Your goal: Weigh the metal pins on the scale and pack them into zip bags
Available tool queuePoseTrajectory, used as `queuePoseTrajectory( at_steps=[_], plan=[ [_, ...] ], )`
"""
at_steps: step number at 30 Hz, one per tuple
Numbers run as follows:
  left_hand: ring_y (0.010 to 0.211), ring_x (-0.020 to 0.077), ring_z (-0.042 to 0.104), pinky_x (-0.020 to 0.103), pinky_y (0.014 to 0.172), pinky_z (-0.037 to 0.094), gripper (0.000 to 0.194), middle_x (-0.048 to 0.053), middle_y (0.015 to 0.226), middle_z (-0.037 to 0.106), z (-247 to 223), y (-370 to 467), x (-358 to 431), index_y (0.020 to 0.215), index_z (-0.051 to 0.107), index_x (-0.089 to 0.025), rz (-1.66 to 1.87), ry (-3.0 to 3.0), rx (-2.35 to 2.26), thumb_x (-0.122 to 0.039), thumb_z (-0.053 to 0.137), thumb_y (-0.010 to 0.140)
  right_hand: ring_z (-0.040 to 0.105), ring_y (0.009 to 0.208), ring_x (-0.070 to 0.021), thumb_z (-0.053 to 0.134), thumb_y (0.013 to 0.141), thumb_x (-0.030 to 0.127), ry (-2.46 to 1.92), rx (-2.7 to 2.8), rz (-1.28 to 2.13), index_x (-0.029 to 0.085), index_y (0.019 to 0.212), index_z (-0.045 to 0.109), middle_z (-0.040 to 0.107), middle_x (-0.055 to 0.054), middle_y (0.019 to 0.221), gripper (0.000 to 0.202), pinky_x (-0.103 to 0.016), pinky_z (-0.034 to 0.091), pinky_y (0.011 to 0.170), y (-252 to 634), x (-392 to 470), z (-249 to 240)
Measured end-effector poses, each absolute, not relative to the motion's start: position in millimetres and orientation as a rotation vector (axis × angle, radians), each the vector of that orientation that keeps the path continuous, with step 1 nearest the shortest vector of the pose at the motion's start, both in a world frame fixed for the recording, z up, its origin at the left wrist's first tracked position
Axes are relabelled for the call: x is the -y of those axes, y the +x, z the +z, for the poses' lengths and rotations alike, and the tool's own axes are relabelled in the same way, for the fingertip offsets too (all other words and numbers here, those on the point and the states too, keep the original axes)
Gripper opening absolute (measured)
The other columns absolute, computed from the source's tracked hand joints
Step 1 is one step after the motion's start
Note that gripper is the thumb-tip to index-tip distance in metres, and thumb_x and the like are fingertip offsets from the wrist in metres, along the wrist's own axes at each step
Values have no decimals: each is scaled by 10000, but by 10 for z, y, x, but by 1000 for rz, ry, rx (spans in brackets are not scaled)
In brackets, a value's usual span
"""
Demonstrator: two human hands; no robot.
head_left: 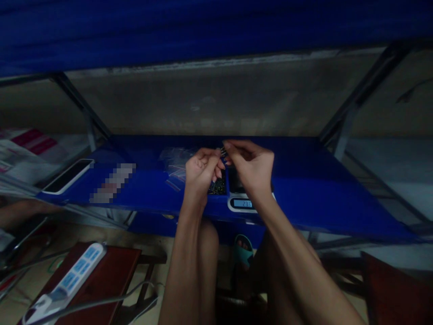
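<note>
My left hand (202, 168) and my right hand (254, 163) meet above the blue table, fingertips pinched close together. Between them are a few small, thin metal pieces (223, 151), shiny and brass-coloured, too small to identify surely. Both hands appear to grip them. Just below my left hand, a blue tray holds many small dark metal pieces (218, 186), partly hidden by my fingers. Under my right wrist sits a white digital scale (231, 203) with a lit display that seems to read 233. Clear zip bags (176, 168) lie left of my left hand.
A white-edged phone (69, 176) lies at the table's left end, near a pixelated patch. Angled metal posts (352, 108) flank the blue table (321, 189), under a blue overhang. A power strip (79, 275) rests on a brown stool below left. Another person's arm (29, 208) shows at far left.
</note>
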State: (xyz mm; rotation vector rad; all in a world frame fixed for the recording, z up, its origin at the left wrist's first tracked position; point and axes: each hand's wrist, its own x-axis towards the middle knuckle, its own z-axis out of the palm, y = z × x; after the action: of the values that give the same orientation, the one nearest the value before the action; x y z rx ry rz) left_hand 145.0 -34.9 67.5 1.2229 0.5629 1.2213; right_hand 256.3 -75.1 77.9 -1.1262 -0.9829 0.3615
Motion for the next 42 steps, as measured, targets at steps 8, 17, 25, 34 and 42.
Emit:
queuePoseTrajectory(
  at_steps=[8,17,25,34,42],
  plan=[
    [430,37,490,166,396,316,252,-22,605,651,704,1488,368,747,625,-175,1253,1206,-575,-295,781,904,743,730,-171,791,865,311,-1128,913,420,207,921,795,801,-37,865,118,-295,601,668,2559,720,756],
    [428,54,520,185,405,350,232,9,632,697,651,1509,353,748,633,-174,1204,1291,-585,-267,762,916,626,560,-133,816,839,372,-1151,965,543,201,802,713,701,4,676,203,-266,494,519,2718,736,756],
    [412,46,519,164,393,361,205,0,619,693,642,1511,333,751,631,-167,1201,1312,-587,-226,711,930,645,582,-136,863,783,433,-1108,1028,608,190,801,714,695,0,673,285,-273,533,577,2817,735,726],
    [450,94,611,190,439,444,141,20,702,747,481,1538,227,988,718,-172,1211,1587,-923,-301,668,961,636,602,-167,771,842,394,-1418,1166,237,182,789,713,703,-31,673,227,-288,461,572,3228,941,725],
    [459,108,619,208,459,453,153,30,697,745,506,1477,197,916,731,-171,1246,1651,-1028,-284,637,962,698,724,-197,682,871,139,-1720,1596,79,161,853,737,769,-77,800,62,-296,450,671,3302,1086,797]
  ],
)
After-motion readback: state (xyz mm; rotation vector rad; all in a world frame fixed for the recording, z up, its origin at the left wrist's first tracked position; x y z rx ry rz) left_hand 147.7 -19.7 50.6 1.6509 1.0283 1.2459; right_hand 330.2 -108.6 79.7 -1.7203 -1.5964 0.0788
